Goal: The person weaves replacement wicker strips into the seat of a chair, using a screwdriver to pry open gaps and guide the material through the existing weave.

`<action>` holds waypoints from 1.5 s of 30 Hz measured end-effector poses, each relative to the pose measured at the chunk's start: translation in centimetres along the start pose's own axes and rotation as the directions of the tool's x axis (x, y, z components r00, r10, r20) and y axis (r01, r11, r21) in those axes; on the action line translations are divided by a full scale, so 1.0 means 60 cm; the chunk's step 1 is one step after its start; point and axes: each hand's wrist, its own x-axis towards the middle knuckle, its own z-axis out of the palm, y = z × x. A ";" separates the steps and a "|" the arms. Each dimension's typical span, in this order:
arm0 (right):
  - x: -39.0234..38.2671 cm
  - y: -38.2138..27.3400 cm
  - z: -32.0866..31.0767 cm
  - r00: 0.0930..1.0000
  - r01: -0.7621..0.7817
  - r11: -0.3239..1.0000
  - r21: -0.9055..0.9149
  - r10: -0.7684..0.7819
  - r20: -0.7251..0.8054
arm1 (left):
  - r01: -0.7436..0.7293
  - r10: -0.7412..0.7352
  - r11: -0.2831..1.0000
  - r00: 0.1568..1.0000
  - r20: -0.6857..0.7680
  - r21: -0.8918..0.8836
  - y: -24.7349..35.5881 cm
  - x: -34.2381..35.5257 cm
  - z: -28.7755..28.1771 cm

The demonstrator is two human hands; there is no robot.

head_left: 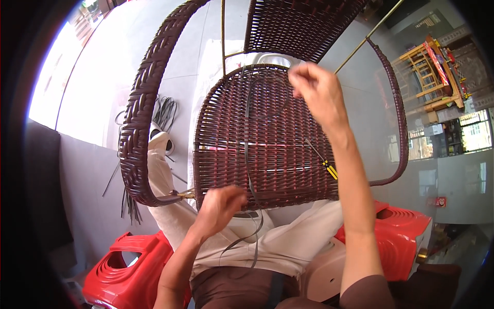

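A dark brown wicker chair lies before me, its woven seat [221, 129] over my lap and its backrest [303, 26] beyond. My right hand [320, 95] is raised over the seat's far right part, fingers curled into a pinch; a thin dark strand loops close to it. At the seat's front edge, my left hand [220, 206] is closed, its fingertips beside a long flat dark strip [247, 149]. This strip runs down the seat and hangs over my lap. What either hand pinches is hidden. An awl-like tool with a yellow-and-black handle [330, 170] lies on the seat's right side.
The chair's thick braided armrest [141, 113] curves along the left, a thinner one [401, 118] along the right. Red plastic stools [126, 268] stand at both sides. Loose dark strips [165, 112] lie on the floor at left. A wooden rack [432, 72] stands far right.
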 end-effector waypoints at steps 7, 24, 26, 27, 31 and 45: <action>-0.234 0.037 0.124 0.920 -0.361 0.927 -0.102 0.372 0.122 | -0.215 0.286 0.958 0.662 -0.693 0.189 0.032 0.216 -0.046; -0.248 0.034 0.201 0.926 -0.376 0.894 -0.243 0.366 -0.086 | -0.178 0.273 0.626 0.962 0.001 0.760 0.219 0.302 -0.172; -0.250 0.032 0.206 0.934 -0.357 0.898 -0.256 0.335 -0.126 | -0.111 0.171 0.818 0.984 -0.053 0.564 0.232 0.264 -0.182; -0.250 0.030 0.205 0.934 -0.353 0.901 -0.252 0.321 -0.161 | -0.096 0.174 0.898 0.974 -0.146 0.429 0.237 0.247 -0.173; -0.255 0.044 0.200 0.940 -0.314 0.946 -0.075 0.299 -0.164 | -0.094 0.141 0.898 0.987 0.079 -0.429 0.184 0.239 -0.164; -0.240 0.050 0.185 0.681 -0.610 0.251 0.751 0.651 0.335 | -0.152 0.172 0.819 0.985 -0.016 -0.554 0.173 0.232 -0.130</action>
